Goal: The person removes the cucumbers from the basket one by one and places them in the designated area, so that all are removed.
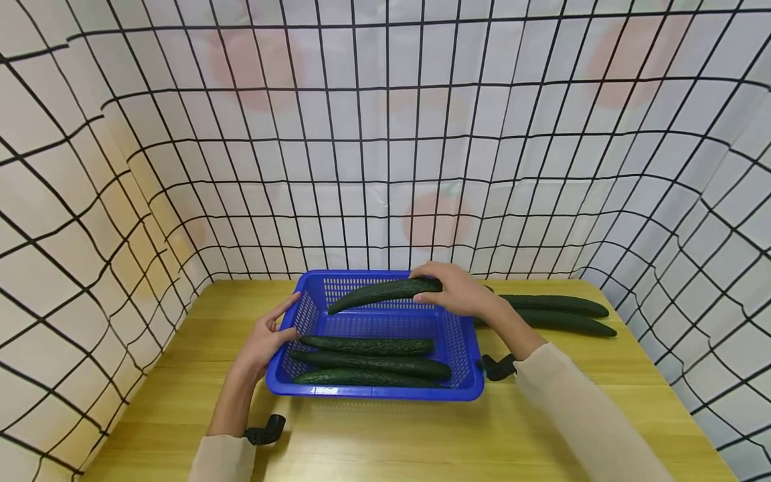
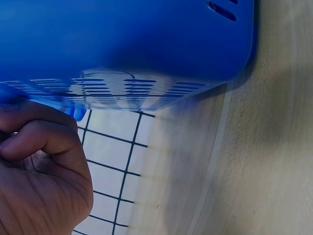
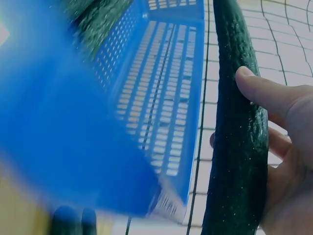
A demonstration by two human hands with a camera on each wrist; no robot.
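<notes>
A blue plastic basket [image 1: 376, 395] with slotted walls sits on the table. Three cucumbers [image 1: 373, 363] lie side by side in its near half. My right hand [image 1: 454, 288] grips another cucumber [image 1: 379, 293] near one end, over the basket's far side. In the right wrist view the thumb presses one face of that cucumber [image 3: 237, 122] and the other fingers pass behind it. My left hand [image 1: 265, 341] holds the basket's left rim, thumb on the edge. Curled fingers of the left hand [image 2: 44, 161] show beside the basket wall [image 2: 122, 39] in the left wrist view.
Right of the basket, more cucumbers [image 1: 557, 314] lie on the wooden table [image 1: 361, 442], partly hidden behind the right forearm. A black wire grid [image 1: 388, 140] over a pale printed sheet encloses the back and both sides. Each wrist carries a small black camera.
</notes>
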